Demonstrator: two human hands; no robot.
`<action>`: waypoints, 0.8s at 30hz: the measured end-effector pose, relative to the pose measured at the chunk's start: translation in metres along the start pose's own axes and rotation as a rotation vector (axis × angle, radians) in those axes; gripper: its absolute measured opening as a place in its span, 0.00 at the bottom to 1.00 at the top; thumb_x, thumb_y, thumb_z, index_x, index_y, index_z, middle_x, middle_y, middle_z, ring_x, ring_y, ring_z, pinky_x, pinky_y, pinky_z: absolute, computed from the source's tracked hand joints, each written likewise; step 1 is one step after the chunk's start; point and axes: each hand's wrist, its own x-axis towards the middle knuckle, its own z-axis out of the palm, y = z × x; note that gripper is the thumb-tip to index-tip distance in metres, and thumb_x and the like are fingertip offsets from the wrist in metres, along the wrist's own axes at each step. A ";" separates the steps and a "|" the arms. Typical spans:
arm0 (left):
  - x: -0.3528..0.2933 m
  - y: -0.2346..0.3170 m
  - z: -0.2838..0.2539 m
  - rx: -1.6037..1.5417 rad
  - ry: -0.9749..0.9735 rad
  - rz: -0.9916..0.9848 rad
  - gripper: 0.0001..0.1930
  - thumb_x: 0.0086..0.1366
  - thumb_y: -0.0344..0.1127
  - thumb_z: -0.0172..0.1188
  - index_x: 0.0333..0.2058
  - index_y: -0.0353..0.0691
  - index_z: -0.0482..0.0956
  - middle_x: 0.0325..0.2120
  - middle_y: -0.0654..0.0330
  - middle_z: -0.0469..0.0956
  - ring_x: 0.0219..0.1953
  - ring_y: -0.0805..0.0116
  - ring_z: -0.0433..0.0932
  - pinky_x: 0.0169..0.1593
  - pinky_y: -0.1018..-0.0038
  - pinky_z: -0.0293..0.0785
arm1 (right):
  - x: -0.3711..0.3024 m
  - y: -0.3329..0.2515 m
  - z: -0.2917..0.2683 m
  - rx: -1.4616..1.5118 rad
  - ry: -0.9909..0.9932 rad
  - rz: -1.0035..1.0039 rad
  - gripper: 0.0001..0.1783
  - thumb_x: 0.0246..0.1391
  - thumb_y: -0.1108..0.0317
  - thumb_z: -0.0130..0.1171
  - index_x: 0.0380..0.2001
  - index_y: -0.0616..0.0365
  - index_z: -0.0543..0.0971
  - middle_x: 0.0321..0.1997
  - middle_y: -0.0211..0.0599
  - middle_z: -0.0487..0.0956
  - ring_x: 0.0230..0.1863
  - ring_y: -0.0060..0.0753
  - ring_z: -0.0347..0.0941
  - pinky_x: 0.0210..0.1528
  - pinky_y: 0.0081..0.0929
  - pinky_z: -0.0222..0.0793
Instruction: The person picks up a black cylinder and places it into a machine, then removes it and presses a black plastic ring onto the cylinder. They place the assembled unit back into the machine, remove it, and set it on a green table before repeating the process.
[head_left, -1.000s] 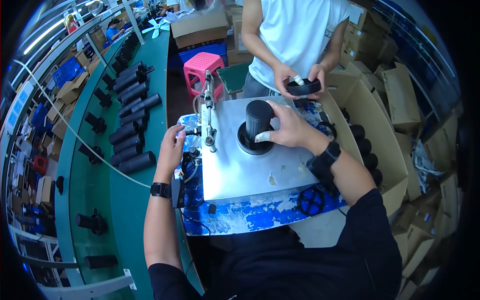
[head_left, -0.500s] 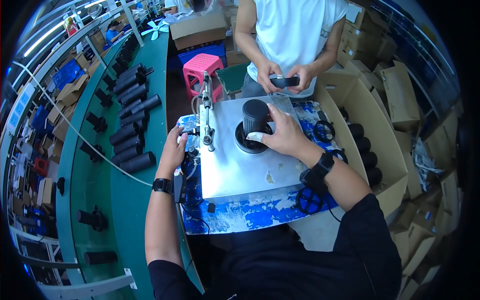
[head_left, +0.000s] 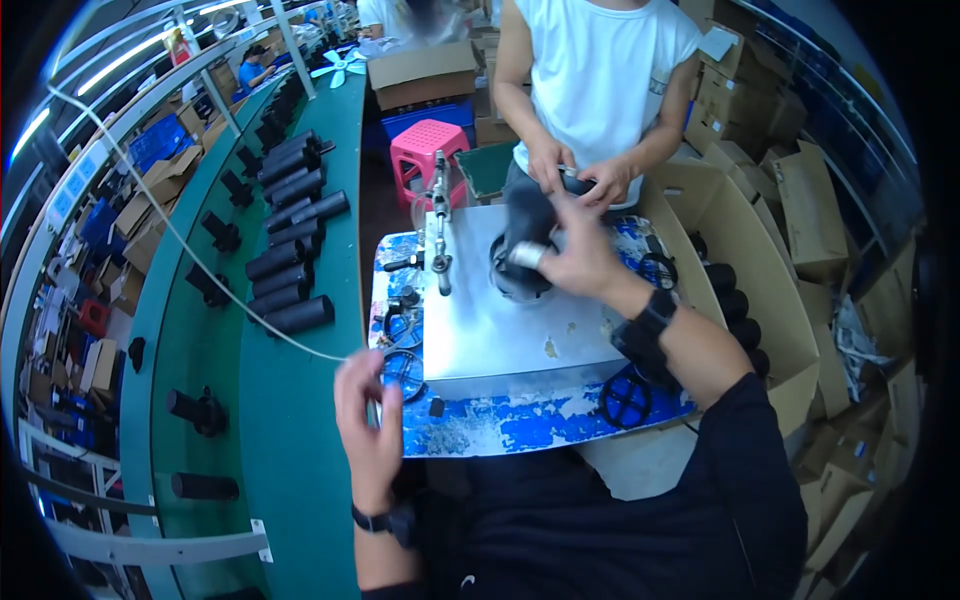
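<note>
A black ribbed cylinder (head_left: 529,214), smeared by motion, is in the grip of my right hand (head_left: 588,258). It leans over a round black seat (head_left: 512,275) on the silver metal block (head_left: 490,345); blur hides whether the two touch. White tape or a cover shows on one of my right fingers. My left hand (head_left: 368,420) is lifted off the block's left side, thumb apart from the fingers, with nothing visible in it. Beside it lies a black spoked ring (head_left: 403,374). A metal clamp (head_left: 440,225) stands at the block's left edge.
Across the block, a person in a white sleeveless top holds a dark part (head_left: 577,182). Several black cylinders (head_left: 300,315) lie on the green conveyor (head_left: 290,400) to my left. An open carton (head_left: 780,330) with black cylinders stands right. A pink stool (head_left: 428,150) is behind.
My left hand has left the clamp side and come back toward me, lower left. My right hand has moved slightly with the cylinder, which now tilts and blurs. The view has shifted a little.
</note>
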 end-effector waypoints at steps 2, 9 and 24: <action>-0.042 0.010 -0.028 0.065 0.022 -0.047 0.19 0.70 0.25 0.63 0.59 0.36 0.79 0.56 0.53 0.78 0.37 0.71 0.73 0.43 0.75 0.73 | 0.031 -0.027 -0.033 0.433 0.231 -0.186 0.27 0.63 0.61 0.71 0.60 0.63 0.76 0.56 0.40 0.84 0.58 0.48 0.82 0.56 0.40 0.79; -0.091 0.063 -0.028 -0.250 0.022 0.131 0.34 0.61 0.34 0.78 0.65 0.45 0.75 0.66 0.43 0.67 0.48 0.60 0.79 0.52 0.66 0.79 | -0.086 -0.159 0.024 -0.009 -0.069 -0.826 0.15 0.68 0.60 0.63 0.56 0.46 0.81 0.59 0.35 0.84 0.61 0.37 0.80 0.50 0.41 0.70; -0.147 0.067 -0.038 -0.022 0.082 0.206 0.35 0.54 0.28 0.81 0.61 0.53 0.78 0.66 0.43 0.69 0.59 0.47 0.79 0.55 0.62 0.82 | -0.167 -0.179 0.094 0.162 0.134 -0.818 0.19 0.56 0.63 0.71 0.49 0.33 0.78 0.55 0.29 0.81 0.55 0.35 0.79 0.51 0.43 0.64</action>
